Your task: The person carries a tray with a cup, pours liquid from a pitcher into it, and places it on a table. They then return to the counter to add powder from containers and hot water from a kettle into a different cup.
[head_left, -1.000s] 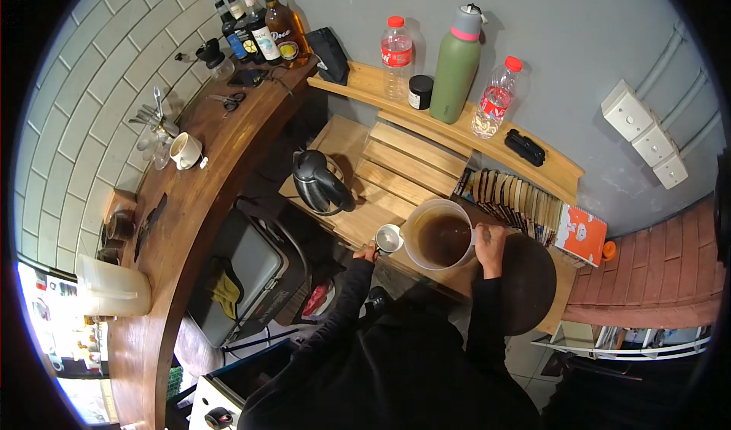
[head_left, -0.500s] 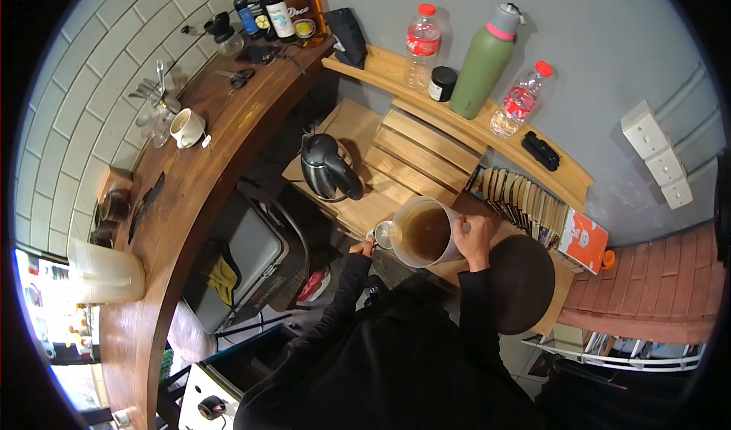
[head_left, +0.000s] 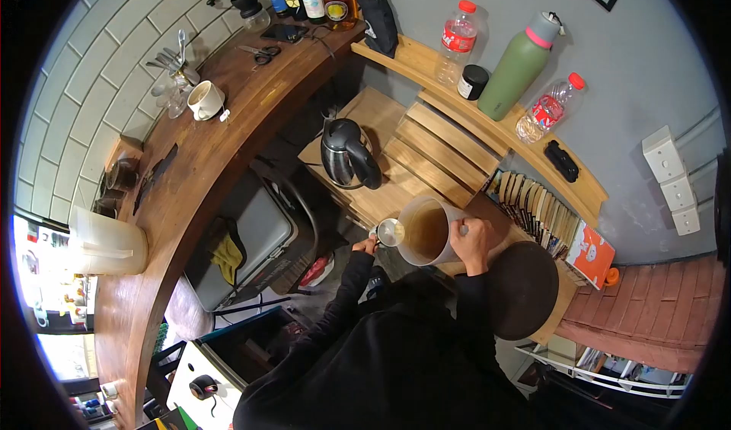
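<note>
My right hand (head_left: 470, 246) is closed around the handle of a large translucent pitcher (head_left: 412, 256), which holds brown liquid (head_left: 428, 230). The pitcher leans toward my left side. My left hand (head_left: 366, 244) grips a small round clear cup (head_left: 391, 233) by its near side, its rim right at the pitcher's left edge. Beyond the two vessels, a black and steel kettle (head_left: 344, 153) stands on a slatted wooden bench (head_left: 417, 173).
A curved wooden counter (head_left: 199, 173) on my left carries a white mug (head_left: 205, 100), scissors (head_left: 261, 54) and a plastic pitcher (head_left: 110, 243). A round dark stool (head_left: 521, 291) is at my right. A wall shelf (head_left: 415, 61) bears bottles and a green flask (head_left: 519, 72).
The camera view has turned slightly left, so the surroundings sit farther right. Both hands keep their grips, and the cup stays beside the pitcher's rim.
</note>
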`<state>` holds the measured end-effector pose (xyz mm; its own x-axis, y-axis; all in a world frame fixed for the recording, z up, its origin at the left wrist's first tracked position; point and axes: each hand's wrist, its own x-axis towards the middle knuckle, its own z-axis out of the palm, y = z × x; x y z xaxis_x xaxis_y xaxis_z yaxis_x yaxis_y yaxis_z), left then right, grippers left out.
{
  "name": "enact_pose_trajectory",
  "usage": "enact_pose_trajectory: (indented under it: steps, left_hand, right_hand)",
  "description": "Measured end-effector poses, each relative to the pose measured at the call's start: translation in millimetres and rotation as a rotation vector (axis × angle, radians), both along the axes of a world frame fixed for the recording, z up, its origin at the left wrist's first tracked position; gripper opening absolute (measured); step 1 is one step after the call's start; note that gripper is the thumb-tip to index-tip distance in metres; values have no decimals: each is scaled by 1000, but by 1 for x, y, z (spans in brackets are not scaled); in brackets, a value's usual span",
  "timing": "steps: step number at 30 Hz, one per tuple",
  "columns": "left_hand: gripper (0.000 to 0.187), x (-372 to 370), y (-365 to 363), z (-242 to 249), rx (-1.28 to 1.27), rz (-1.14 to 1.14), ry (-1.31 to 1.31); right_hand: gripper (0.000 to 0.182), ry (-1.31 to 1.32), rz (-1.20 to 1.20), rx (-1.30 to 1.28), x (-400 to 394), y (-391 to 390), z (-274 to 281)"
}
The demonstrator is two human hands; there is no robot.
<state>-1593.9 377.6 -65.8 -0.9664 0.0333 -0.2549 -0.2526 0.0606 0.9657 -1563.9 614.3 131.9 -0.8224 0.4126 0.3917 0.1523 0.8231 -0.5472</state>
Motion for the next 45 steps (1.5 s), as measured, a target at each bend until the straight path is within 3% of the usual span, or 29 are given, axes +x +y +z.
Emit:
enact_pose_trajectory:
  steps: [15, 27, 29, 31, 34, 38, 40, 43, 45]
  left_hand:
    - [41, 16, -19, -10, -25, -1, -77]
    - [41, 17, -16, -15, 111, -35, -44]
    - [40, 15, -19, -47, 97, -44, -10]
    - [39, 5, -32, -134, 209, -53, -177]
    - [46, 6, -4, -25, 251, -152, -183]
    - [43, -8, 5, -54, 255, -172, -204]
    - [41, -5, 23, 21, 285, -273, -206]
    - [38, -7, 36, 27, 409, -282, -246]
    - [36, -6, 42, 30, 359, -324, -172]
  right_hand:
    - [26, -36, 75, 139, -7, -28, -3]
    - [25, 3, 80, 37, -5, -21, 8]
    - [25, 12, 84, 21, -4, -10, -1]
    - [26, 23, 87, 3, -3, 2, -2]
    - [22, 38, 82, -28, 4, 21, -1]
    - [22, 68, 40, -144, 18, 59, -10]
    - [22, 86, 8, -155, 25, 74, -17]
    - [23, 134, -44, -152, 37, 95, -28]
    - [24, 62, -70, -281, 46, 107, -28]
